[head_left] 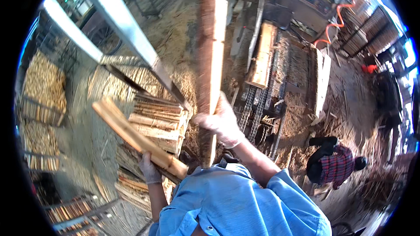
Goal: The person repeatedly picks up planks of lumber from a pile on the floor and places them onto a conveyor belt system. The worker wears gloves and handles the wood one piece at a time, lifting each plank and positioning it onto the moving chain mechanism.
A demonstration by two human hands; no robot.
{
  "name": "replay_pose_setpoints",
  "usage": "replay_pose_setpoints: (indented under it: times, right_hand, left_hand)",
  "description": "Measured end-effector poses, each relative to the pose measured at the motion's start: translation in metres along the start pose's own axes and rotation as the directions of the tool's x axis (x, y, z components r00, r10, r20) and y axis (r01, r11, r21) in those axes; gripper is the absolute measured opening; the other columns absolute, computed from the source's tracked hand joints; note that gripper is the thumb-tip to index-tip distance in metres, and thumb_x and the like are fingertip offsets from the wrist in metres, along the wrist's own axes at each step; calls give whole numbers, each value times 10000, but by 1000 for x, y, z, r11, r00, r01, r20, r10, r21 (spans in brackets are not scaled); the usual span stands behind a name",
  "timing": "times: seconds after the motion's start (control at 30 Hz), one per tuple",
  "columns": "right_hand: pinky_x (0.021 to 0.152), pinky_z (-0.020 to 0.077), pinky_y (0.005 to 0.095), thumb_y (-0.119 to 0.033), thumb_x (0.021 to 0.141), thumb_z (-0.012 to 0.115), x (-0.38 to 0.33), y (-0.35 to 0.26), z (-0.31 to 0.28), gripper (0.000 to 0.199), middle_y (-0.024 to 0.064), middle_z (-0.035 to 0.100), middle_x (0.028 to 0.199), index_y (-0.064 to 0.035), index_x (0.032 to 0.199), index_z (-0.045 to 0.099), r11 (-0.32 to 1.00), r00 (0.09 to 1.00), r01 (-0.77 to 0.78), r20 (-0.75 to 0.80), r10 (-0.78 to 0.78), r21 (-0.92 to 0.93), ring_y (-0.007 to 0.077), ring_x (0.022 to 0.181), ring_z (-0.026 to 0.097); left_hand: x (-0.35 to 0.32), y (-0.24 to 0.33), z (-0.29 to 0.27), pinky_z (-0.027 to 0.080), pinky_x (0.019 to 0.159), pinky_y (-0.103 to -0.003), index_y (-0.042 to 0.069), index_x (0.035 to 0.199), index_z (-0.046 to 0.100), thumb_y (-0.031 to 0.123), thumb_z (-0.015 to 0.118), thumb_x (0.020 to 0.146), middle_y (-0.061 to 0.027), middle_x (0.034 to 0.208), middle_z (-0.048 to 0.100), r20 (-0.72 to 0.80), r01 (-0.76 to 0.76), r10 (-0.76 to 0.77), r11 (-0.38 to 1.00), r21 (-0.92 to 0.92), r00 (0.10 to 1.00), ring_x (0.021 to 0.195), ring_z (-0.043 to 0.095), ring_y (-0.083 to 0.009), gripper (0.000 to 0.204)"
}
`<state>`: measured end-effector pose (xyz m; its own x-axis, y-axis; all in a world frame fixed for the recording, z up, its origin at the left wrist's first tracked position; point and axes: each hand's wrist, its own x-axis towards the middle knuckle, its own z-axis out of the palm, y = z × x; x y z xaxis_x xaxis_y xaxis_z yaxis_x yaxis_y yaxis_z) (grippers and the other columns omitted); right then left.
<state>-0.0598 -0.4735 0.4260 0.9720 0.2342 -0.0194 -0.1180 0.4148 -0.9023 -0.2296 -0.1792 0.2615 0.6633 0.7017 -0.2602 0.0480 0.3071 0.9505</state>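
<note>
while sawdust lies about, gloved hands (221, 120) grip rough wooden slabs (210, 65).

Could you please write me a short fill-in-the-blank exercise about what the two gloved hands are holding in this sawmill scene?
1. The right hand grips a long rough wooden slab that stands nearly ____.
2. The left hand holds a shorter pale wooden offcut pointing up toward the person's ____.
3. Both hands wear thin pale ____.
4. The sleeves are light ____.

Missing words: upright; left; gloves; blue
</note>
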Motion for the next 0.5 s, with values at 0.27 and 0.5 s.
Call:
replay_pose_setpoints:
  times: [0.27, 0.5]
  right_hand:
    - [855, 522, 326, -386, 861, 824, 49, -49, -207, 558, 71, 704, 1056, 24, 1199, 657, 971, 828, -87, -558, -54, -224, 158, 935, 649]
    - [939, 506, 423, -489, 810, 823, 179, -37, -294, 749, 229, 697, 1234, 103, 1242, 666, 853, 768, -333, -641, -2, -403, 297, 1083, 667]
  left_hand:
    - [-21, 8, -62, 519, 952, -417, -50, 1337, 511, 330, 632, 930, -168, 1215, 605, -183, -13, 13, 1000, 0, 983, 1088, 616, -301, 570]
    - [-68, 9, -132, 512, 933, -460, 17, 1358, 516, 404, 654, 904, -153, 1189, 595, -487, 64, -68, 998, -26, 871, 1079, 610, -317, 612]
